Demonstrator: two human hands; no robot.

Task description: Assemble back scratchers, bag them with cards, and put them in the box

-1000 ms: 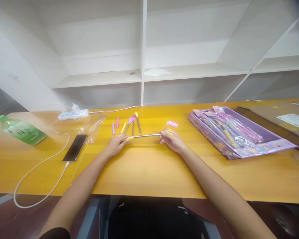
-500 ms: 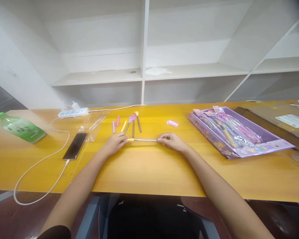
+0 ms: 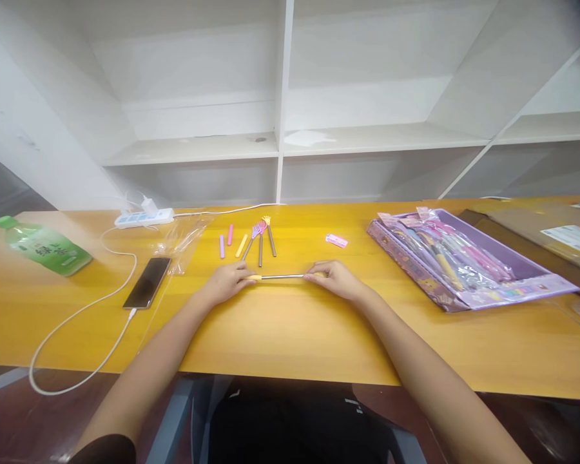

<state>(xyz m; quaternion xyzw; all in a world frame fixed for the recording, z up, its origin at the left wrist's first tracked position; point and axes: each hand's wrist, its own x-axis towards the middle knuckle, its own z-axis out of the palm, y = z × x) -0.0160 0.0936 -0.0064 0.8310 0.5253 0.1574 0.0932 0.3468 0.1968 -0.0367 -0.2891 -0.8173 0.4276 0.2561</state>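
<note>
Both my hands hold one small telescopic back scratcher [image 3: 281, 277] with a yellow handle and a thin metal rod, lying level just above the yellow table [image 3: 290, 322]. My left hand [image 3: 227, 281] is closed on its yellow handle end. My right hand [image 3: 336, 280] is closed over the other end, hiding the claw head. Just behind lie several more scratchers and loose coloured handle pieces [image 3: 251, 240], and a small pink packet [image 3: 337, 240] sits behind my right hand.
A purple box of packaged scratchers [image 3: 468, 265] stands at the right, with brown cardboard [image 3: 536, 225] beyond it. At the left are a phone [image 3: 147, 291] on a white cable, a clear plastic bag [image 3: 181, 241], a power strip [image 3: 142, 220] and a green bottle [image 3: 43, 248] lying down. White shelves rise behind.
The metal rod between my hands has grown shorter as my right hand moved left and covered the yellow claw head. My left hand has stayed on the handle.
</note>
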